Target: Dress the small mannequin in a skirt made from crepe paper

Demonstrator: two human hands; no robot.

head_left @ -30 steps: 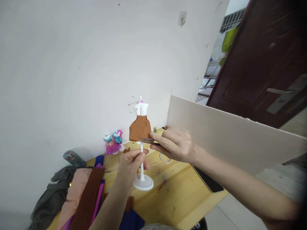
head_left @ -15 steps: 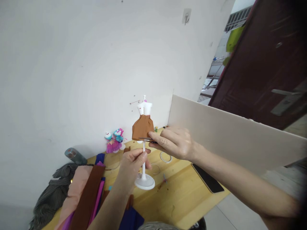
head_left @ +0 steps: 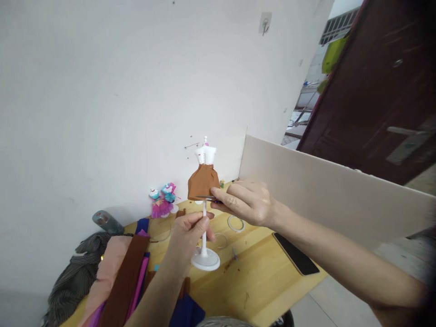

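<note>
A small white mannequin (head_left: 207, 155) wears a brown skirt (head_left: 202, 181) and stands upright on a white pole with a round base (head_left: 205, 260). My left hand (head_left: 192, 231) is closed round the pole below the skirt. Small scissors (head_left: 208, 198) lie level along the skirt's lower edge, their handles mostly hidden in my right hand (head_left: 247, 203), which is closed on them. A fingertip of that hand touches the skirt near its hem.
Folded cloths (head_left: 119, 277) and a striped fabric (head_left: 76, 272) cover the table's left side. Behind them are a grey bottle (head_left: 107, 221) and two small dressed figures (head_left: 163, 200). A white ring (head_left: 236, 224) and a black phone (head_left: 295, 254) lie to the right.
</note>
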